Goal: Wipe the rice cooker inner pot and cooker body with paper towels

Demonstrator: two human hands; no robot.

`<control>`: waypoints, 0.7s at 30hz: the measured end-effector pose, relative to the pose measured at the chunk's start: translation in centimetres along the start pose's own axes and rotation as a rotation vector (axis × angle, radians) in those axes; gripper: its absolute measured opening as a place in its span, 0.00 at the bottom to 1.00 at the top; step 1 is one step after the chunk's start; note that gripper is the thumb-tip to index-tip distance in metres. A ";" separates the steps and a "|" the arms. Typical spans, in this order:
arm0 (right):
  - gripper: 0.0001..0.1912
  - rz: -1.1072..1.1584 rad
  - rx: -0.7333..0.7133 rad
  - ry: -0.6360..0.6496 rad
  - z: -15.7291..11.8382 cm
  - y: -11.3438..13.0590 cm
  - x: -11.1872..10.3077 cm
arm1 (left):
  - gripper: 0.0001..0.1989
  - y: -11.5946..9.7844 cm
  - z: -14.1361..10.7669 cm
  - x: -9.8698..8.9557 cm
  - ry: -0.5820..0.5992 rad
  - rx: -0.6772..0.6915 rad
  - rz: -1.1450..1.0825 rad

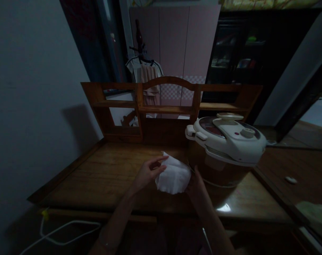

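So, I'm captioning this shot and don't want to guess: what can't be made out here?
All in the head view:
Right hand: fingertips lost in shadow beside the white sheet.
White sheet: too dim to tell cloth from paper.
Cooker: inside hidden by its lid; markings on its dial too small.
White cable: cut off by the bottom edge.
Dark cabinet: contents too dim to identify.

Clothes (149, 76) hang before a pale pink wardrobe (174, 42).
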State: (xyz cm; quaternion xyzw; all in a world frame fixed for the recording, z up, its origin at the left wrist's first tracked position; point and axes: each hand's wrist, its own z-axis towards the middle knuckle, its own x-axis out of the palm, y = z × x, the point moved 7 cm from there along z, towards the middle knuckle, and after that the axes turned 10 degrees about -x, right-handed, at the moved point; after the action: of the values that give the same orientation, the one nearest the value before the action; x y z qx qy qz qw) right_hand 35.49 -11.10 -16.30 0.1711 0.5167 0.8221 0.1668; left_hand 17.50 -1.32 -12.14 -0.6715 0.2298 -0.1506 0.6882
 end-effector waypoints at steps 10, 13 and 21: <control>0.21 0.071 0.233 -0.041 -1.0 -1.2 -0.4 | 0.23 1.7 -0.3 -1.6 -0.102 -0.030 -0.059; 0.18 0.073 0.188 -0.094 -0.5 -1.2 -0.6 | 0.28 1.9 0.0 -1.6 -0.083 -0.027 -0.094; 0.26 0.147 0.108 -0.140 0.2 -1.8 -1.3 | 0.34 3.0 0.2 -1.9 -0.046 -0.096 -0.037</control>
State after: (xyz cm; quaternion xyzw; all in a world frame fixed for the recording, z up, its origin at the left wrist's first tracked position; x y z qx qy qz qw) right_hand 36.94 -10.79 -18.00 0.2742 0.5333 0.7892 0.1325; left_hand 15.71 -0.04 -14.88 -0.7111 0.2085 -0.1369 0.6574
